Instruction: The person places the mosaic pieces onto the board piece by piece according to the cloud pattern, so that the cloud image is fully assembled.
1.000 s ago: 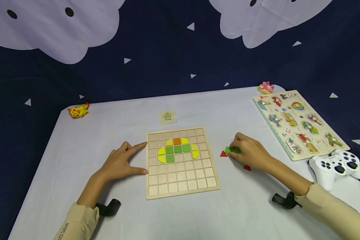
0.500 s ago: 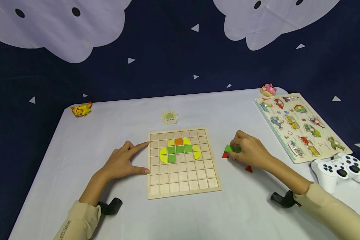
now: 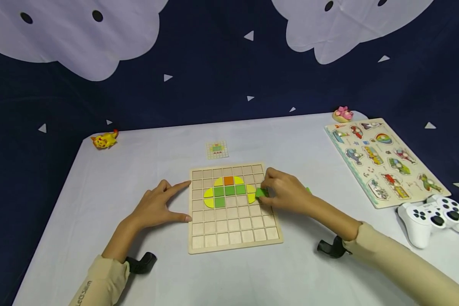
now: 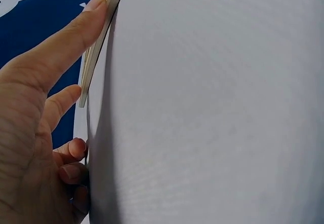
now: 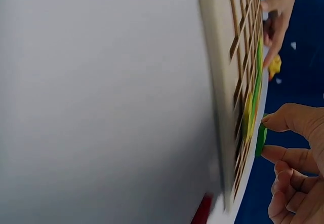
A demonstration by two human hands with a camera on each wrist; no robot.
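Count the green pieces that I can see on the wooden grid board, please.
4 set in the grid board: three in a row, one below its left end. The right hand pinches a fifth green piece; it may hide others.

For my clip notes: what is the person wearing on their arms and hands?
Both hands, left hand and right hand, are bare. Each arm has a long beige sleeve, the left printed with small dark lettering near the cuff. A black clip-like mount sits at each wrist.

1. White game controller (image 3: 434, 216), table's right edge.
2. Vehicle peg puzzle (image 3: 384, 159) just behind it.
3. Pink toy (image 3: 342, 113), far right corner.
4. Yellow toy (image 3: 105, 139), far left corner.
5. Small pattern card (image 3: 216, 150), mid-table.
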